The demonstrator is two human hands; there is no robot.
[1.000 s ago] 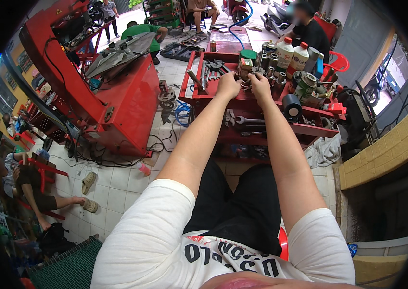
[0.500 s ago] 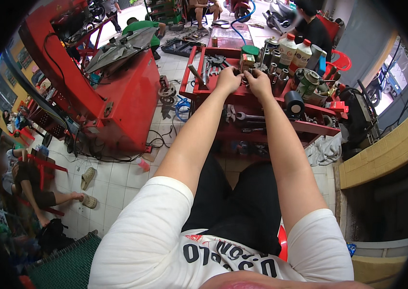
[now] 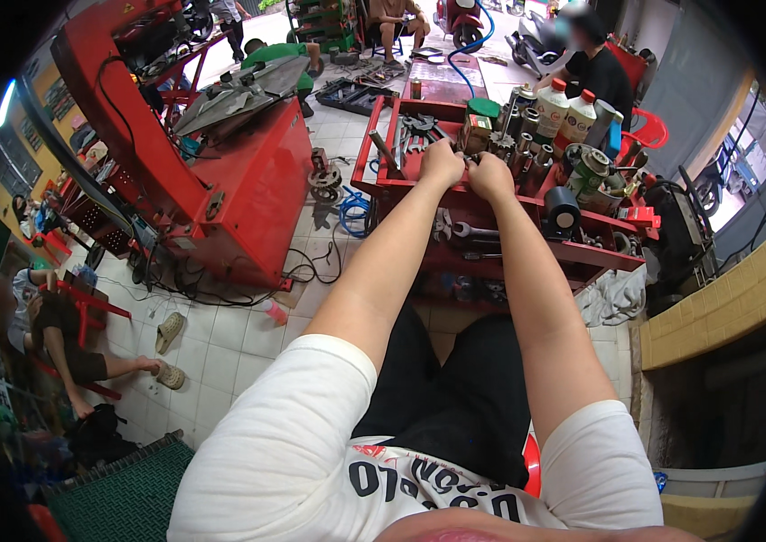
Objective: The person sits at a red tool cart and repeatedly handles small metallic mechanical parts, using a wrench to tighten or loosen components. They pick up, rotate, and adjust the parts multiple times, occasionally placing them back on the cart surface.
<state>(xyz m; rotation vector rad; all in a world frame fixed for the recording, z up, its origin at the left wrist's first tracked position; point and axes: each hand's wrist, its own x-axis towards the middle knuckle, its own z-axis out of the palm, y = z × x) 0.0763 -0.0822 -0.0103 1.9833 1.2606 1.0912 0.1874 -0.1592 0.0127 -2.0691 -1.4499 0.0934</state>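
Both hands are close together over the top tray of a red tool cart [image 3: 595,256]. My left hand [image 3: 442,165] is closed, its fingers curled toward the right one. Beside it, my right hand [image 3: 491,176] is closed too. Whatever they grip between them is too small and covered to make out. Just beyond the fingers stands a box-like container with a green lid [image 3: 483,107]. Pliers [image 3: 417,133] lie in the tray to the left. Metal sockets [image 3: 520,163] stand right of my right hand, and a wrench [image 3: 475,232] rests on the level below.
Bottles with red caps [image 3: 551,110] and a spray can [image 3: 591,172] crowd the cart's right side. A large red machine [image 3: 247,217] stands at left, cables on the floor beside it. One person in black [image 3: 607,77] is beyond the cart; another in green [image 3: 270,54] bends over at far left.
The view has shifted slightly, so the cart appears lower and further right. My hands have drawn closer together, and their fingers are more tightly curled.
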